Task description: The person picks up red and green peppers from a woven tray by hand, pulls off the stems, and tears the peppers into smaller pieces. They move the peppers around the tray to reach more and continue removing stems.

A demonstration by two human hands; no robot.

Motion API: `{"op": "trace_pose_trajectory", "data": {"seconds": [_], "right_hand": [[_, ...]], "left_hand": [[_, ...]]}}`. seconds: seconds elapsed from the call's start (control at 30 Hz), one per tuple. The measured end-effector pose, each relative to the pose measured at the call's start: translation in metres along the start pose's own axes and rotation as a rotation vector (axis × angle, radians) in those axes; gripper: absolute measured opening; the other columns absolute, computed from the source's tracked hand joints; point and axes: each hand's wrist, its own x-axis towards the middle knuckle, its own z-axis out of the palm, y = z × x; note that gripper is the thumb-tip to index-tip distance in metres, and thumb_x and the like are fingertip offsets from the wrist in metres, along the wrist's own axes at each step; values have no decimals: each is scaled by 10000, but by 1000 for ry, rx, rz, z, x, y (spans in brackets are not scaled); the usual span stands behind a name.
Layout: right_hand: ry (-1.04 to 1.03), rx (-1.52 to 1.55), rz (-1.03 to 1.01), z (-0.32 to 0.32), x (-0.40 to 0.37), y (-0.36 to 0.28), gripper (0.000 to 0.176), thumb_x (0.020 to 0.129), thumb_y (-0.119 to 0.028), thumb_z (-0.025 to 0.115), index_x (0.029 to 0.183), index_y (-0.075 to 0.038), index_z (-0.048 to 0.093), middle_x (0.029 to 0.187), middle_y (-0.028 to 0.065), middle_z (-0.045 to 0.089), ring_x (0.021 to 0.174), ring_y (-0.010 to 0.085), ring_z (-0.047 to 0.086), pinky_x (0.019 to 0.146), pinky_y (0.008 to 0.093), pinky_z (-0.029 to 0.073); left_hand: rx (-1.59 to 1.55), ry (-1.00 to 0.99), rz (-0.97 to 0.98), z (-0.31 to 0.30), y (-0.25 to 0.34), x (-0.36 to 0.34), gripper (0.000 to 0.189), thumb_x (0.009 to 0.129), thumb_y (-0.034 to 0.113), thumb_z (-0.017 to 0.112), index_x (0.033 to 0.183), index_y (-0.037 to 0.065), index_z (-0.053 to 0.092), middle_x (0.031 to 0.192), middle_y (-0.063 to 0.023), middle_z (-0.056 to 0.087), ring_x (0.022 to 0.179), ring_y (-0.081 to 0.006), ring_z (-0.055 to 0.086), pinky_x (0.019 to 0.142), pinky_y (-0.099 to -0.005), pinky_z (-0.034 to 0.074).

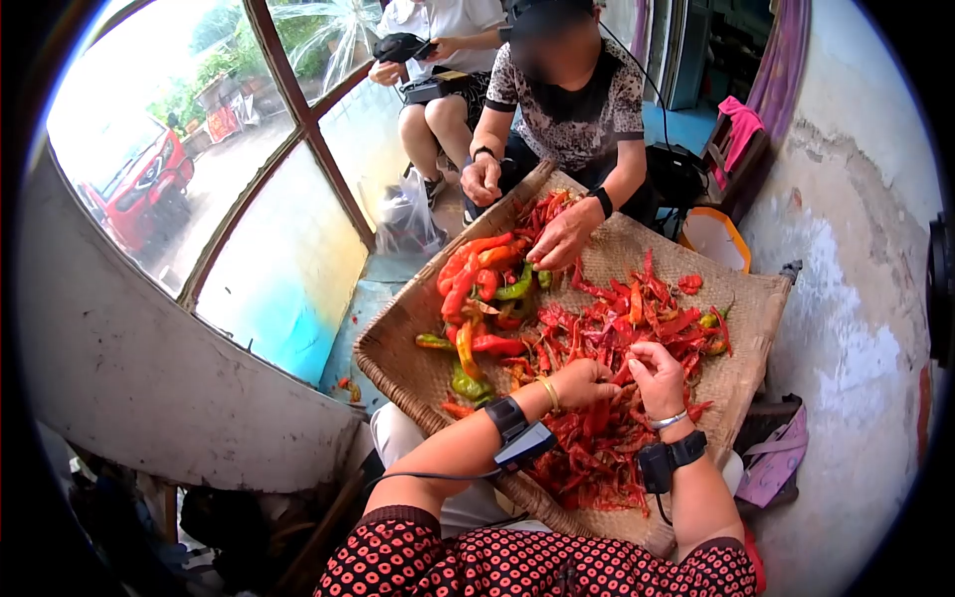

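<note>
A large woven tray (408, 368) full of peppers lies in front of me. My left hand (585, 384) is closed, its fingertips on a red chili pepper (623, 375) low over the pile of wrinkled red chilies (587, 438). Close on the other side, my right hand (659, 380) pinches with thumb and forefinger at the same pepper; the exact grip is partly hidden. Plumper red peppers (460, 279) and green ones (470, 386) lie along the tray's left side.
A person sitting opposite reaches one hand (562, 237) into the tray's far side. Behind, another seated person holds a black device (403, 48). A plastic bag (408, 219) stands left of the tray; an orange-rimmed container (716, 239) and the wall (836, 298) are right.
</note>
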Motion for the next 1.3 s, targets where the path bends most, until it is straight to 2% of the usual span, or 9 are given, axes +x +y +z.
{"op": "trace_pose_trajectory", "data": {"seconds": [0.2, 0.27, 0.47, 0.57, 0.73, 0.93, 1.03, 1.2, 1.3], "right_hand": [[112, -55, -59, -8, 9, 17, 138, 759, -47, 598, 892, -11, 582, 742, 62, 616, 666, 125, 589, 605, 249, 464], [-121, -420, 5, -17, 9, 11, 156, 738, -115, 617, 881, -55, 603, 699, 84, 617, 628, 178, 603, 594, 271, 471], [-511, -767, -33, -15, 4, 12, 262, 731, -284, 629, 931, -116, 611, 789, 82, 618, 745, 268, 593, 657, 383, 475], [-772, -875, 41, -9, 2, -2, 398, 747, -276, 629, 1100, -126, 525, 1072, 105, 540, 950, 300, 531, 787, 420, 436], [-817, -915, 70, -6, -3, -8, 411, 742, -264, 645, 1102, -109, 520, 1031, 102, 554, 963, 291, 530, 820, 419, 428], [-842, -1051, 114, -3, -5, -17, 288, 722, -317, 646, 898, -95, 598, 842, 91, 610, 824, 277, 575, 715, 406, 454], [-788, -1064, 72, -2, -6, -4, 226, 734, -305, 607, 842, -107, 605, 764, 89, 604, 772, 267, 584, 680, 422, 454], [-575, -448, -201, -5, -4, -8, 152, 706, -125, 550, 827, -68, 625, 787, 129, 606, 732, 254, 597, 653, 343, 478], [-738, -176, 15, -12, -6, -21, 177, 746, -70, 515, 883, -45, 624, 768, 76, 623, 666, 164, 599, 613, 278, 481]], "left_hand": [[364, -196, 77, -2, 0, -3, 270, 796, 300, 598, 863, 40, 631, 740, -113, 617, 689, -231, 585, 656, -337, 458], [424, -178, 77, -8, 7, -9, 274, 784, 312, 598, 864, 53, 635, 767, -125, 622, 720, -271, 592, 667, -361, 460], [388, 587, 81, -71, 40, -30, 361, 756, 335, 604, 931, 32, 514, 754, -205, 585, 720, -359, 577, 633, -426, 460], [308, 759, 170, -119, 52, -34, 444, 726, 275, 639, 983, -9, 414, 759, -219, 578, 721, -360, 585, 631, -398, 461], [434, 959, -73, -198, 81, -42, 602, 697, 233, 643, 1154, -18, 343, 826, -251, 585, 775, -377, 586, 671, -399, 464], [314, 947, -163, -222, 98, -45, 503, 693, 269, 622, 1069, -20, 455, 789, -232, 591, 734, -373, 583, 656, -387, 468], [621, 810, 51, -195, 94, -44, 261, 726, 273, 568, 802, 26, 608, 788, -156, 607, 690, -333, 584, 648, -378, 471], [553, 284, 173, -76, 62, -30, 341, 714, 130, 581, 1052, 89, 580, 887, -145, 616, 779, -284, 597, 726, -348, 481], [459, 38, 302, -26, 33, -22, 405, 646, -18, 534, 1046, 47, 547, 1083, -146, 525, 1005, -311, 506, 826, -370, 449]]}}
